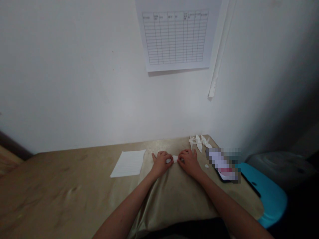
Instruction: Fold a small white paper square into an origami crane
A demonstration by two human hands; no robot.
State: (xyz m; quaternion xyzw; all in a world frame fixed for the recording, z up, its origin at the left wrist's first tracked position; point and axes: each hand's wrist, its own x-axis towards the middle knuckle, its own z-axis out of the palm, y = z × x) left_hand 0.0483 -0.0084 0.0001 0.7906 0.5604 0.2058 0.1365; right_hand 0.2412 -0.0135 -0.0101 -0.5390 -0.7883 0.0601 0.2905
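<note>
Between my two hands is a small piece of white paper (175, 159), low over the tan-covered table. My left hand (161, 162) pinches its left side, thumb and fingertips closed together. On the other side, my right hand (189, 162) grips the paper's right end between thumb and fingers. Much of the paper is hidden behind my fingers, so its full shape cannot be made out. Several folded white paper figures (198, 142) stand close together beyond my right hand. A tiny white scrap (206, 166) lies to the right of that hand.
Left of my hands lies a lined white sheet (128, 163). A phone (223, 166) with a blurred screen rests near the right edge of the tan table cover (74, 186). A turquoise seat (269, 192) stands beyond it. A printed table sheet (175, 39) hangs on the wall.
</note>
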